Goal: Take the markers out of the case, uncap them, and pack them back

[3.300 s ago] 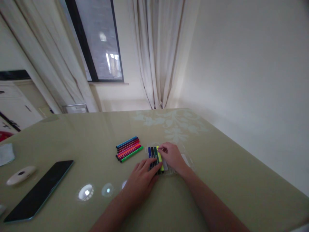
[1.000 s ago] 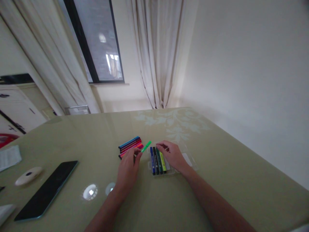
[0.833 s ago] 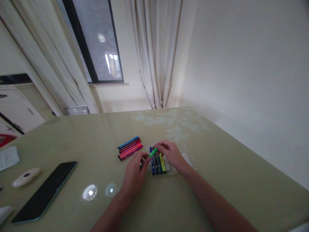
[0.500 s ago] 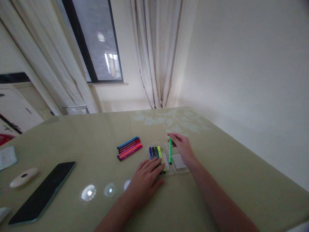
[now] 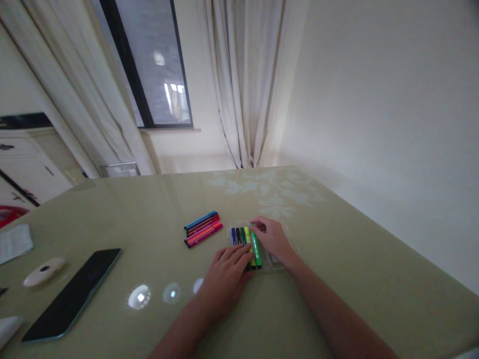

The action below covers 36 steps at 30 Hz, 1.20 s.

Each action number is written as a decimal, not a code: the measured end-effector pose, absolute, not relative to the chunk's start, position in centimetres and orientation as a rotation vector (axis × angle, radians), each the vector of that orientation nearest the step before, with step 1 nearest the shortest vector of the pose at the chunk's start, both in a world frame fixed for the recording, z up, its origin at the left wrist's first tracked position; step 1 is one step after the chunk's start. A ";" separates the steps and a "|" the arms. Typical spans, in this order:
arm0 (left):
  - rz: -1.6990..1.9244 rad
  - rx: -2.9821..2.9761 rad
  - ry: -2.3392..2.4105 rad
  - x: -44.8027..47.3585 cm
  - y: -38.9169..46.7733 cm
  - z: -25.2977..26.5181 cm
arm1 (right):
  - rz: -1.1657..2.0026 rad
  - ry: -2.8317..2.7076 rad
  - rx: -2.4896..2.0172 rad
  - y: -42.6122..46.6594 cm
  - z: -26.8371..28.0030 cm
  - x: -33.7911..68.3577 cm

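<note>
A clear plastic case (image 5: 266, 267) lies open on the table, with several felt-tip pens side by side in its left half: blue, black, dark green and a yellow pen (image 5: 247, 235). My left hand (image 5: 228, 269) rests with its fingers stretched over the lower part of these pens. Between the thumb and fingertips of my right hand (image 5: 272, 237) is the upper end of a bright green felt-tip pen (image 5: 256, 252). This pen lies along the right side of the yellow one. My right hand and wrist partly cover the case's right half.
A loose row of felt-tip pens (image 5: 203, 229) in blue, red, orange and pink lies left of the case. Farther left are a black tablet (image 5: 75, 294), a white oval object (image 5: 44, 272) and a pale packet (image 5: 15, 243). A wall borders the table's right edge.
My right hand has moved left and slightly down with the green pen, from above the middle of the case to beside the yellow pen. My left hand has stayed over the pens.
</note>
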<state>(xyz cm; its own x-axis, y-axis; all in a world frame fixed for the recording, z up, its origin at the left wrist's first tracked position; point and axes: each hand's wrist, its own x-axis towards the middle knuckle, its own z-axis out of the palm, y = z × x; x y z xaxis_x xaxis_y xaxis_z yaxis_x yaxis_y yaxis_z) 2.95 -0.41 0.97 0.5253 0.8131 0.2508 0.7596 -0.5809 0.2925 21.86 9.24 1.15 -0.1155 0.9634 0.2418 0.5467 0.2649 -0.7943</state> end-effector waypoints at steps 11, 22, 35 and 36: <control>0.566 2.720 1.390 3.1 -0.5 -0.4 | 0.339 -2.039 -1.482 8.9 1.7 21.7; 0.664 2.603 1.403 2.0 0.4 0.8 | 0.353 -2.087 -1.496 8.6 2.2 22.1; 0.455 2.162 2.334 -2.6 2.4 2.0 | 0.368 -1.989 -1.392 8.3 2.4 21.4; 0.459 2.142 2.301 -2.5 2.5 2.1 | 0.377 -1.987 -1.376 8.2 2.5 21.3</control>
<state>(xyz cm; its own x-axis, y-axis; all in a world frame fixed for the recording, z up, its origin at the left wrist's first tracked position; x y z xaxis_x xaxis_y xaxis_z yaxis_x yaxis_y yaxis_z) -2.53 2.46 2.11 -0.0907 0.9712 0.2202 0.9813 0.0495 0.1858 21.25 8.18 2.46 -0.2083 0.9065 0.3673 0.7092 0.3986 -0.5815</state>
